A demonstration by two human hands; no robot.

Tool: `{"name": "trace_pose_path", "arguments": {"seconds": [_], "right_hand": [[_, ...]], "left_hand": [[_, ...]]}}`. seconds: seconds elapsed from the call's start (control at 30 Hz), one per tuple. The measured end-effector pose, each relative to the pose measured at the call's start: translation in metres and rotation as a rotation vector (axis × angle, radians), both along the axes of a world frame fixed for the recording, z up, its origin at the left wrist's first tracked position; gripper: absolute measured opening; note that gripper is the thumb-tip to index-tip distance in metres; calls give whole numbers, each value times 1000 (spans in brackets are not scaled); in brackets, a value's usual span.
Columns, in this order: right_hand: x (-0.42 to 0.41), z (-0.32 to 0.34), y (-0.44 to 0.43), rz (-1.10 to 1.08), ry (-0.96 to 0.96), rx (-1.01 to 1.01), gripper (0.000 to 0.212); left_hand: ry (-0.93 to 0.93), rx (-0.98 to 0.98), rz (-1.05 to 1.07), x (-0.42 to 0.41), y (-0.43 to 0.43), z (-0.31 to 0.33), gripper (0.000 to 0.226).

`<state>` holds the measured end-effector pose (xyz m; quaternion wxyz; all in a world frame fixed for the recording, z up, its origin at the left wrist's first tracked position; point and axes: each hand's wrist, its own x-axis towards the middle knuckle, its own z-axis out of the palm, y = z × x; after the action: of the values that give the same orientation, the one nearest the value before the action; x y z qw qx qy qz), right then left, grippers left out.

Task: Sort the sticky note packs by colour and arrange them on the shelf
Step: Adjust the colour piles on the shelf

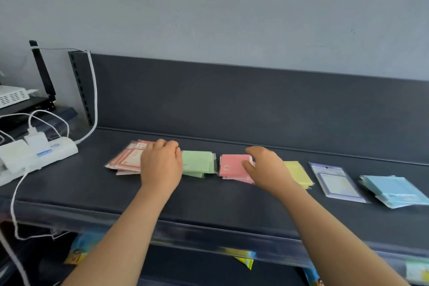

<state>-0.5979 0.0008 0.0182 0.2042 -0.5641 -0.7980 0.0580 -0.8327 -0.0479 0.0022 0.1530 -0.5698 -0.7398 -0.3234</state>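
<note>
- Step, by my judgement: squaring up sorted piles on the shelf (209, 197).
- Left grip (161, 165): fingers curled over the red-bordered packs (126, 160); cannot tell whether it holds them.
- Right grip (267, 167): loosely spread, empty, above the pink packs (232, 166).
- Count: six colour piles. Green packs (198, 162) lie between the grips; yellow packs (298, 173), purple-bordered packs (336, 181) and blue packs (394, 189) lie right of the right grip.
- Next: nudge the edges flush.

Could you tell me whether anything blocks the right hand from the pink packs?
Nothing visible does: the right hand lies over the right edge of the pink packs, with the yellow packs just beyond.
</note>
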Motion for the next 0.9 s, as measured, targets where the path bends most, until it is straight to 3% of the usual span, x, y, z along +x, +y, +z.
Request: {"name": "trace_pose_path", "arguments": {"seconds": [0.17,0.3,0.63,0.9], "right_hand": [[33,2,-17,-75,-32,56,32],[75,2,-33,-121,1,57,33],[232,1,-62,-283,24,53,22],[386,4,-90,-397,-16,33,35]], "left_hand": [[-45,-33,-225,70,4,3,31],[-48,-51,-358,124,2,3,27],[-72,-128,-544,282,-3,6,27],[-86,-162,-617,440,-7,5,29]]}}
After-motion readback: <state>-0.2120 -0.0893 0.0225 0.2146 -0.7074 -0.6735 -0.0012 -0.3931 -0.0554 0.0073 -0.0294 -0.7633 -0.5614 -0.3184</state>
